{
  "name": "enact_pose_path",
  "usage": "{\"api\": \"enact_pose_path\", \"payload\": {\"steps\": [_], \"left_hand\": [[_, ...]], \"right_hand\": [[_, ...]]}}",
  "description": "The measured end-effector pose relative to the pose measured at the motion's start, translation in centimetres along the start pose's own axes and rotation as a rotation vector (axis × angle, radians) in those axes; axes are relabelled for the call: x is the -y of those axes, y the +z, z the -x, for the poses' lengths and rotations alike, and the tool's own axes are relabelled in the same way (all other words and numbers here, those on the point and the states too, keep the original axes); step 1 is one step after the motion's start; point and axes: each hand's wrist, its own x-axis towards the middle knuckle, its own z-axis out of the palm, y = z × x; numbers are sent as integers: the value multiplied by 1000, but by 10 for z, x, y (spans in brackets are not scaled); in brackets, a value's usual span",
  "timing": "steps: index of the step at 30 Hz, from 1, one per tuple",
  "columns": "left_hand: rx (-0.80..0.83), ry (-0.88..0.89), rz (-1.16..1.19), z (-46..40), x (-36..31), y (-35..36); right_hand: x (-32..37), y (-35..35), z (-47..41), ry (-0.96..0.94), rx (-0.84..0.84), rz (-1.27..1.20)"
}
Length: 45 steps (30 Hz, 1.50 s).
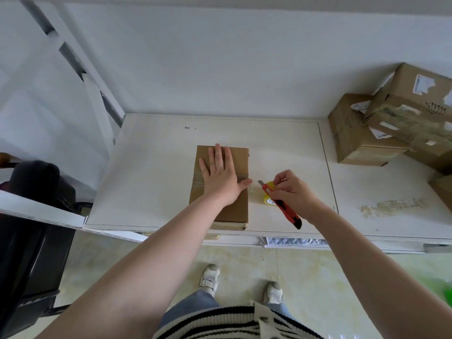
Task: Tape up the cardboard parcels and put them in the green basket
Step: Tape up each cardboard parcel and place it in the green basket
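The left hand [221, 173] lies flat, fingers straight, pressing the cardboard parcel [221, 189] on the white table [151, 172]. Keep that pressure while cutting. Just right of the parcel, the right hand [292, 192] grips the red cutter [281, 205], blade out, over the tape roll [269, 194]. Cut away from the thumb. Basket: only a green edge at far right.

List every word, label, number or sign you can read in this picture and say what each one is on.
No text can be read.
White shipping labels on the stacked brown cardboard boxes at the right: print too small and blurred.
Yellow roll of clear tape: small marking on its core, illegible.
Red utility knife in the right hand: no marking visible.
Flat brown cardboard parcel under the left hand: plain.
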Motion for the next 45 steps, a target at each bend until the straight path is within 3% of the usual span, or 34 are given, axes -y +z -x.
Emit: {"api": "enact_pose_path", "payload": {"steps": [14,16,18,20,23,27,29,31,32,34,37,41,45], "left_hand": [[5,1,1,0,0,-1],[8,-1,15,0,0,-1],[11,3,25,1,-1,-1],[12,5,28,0,-1,-1],[9,7,28,0,-1,-1],[9,15,27,-1,0,0],[11,15,26,-1,-1,0],[15,11,28,-1,-1,0],[18,9,26,-1,-1,0],[27,7,19,-1,-1,-1],[48,3,16,0,-1,-2],[59,9,0,1,-1,-4],[51,12,-1,1,-1,-3]], "right_hand": [[10,5,-7,74,-14,107],[8,5,-7,72,-91,-56],[5,-1,-5,84,-189,-388],[-5,-14,-4,110,-361,-576],[-37,-31,-4,260,-519,-314],[-70,-32,0,446,-433,-42],[-68,-31,-2,444,-430,175],[-47,-31,-10,264,-478,288],[-31,-29,-16,132,-434,259],[1,-20,-29,-57,-169,272],[26,-4,-41,-43,213,517],[28,-2,-45,70,317,510],[22,-11,-41,70,264,381]]}}
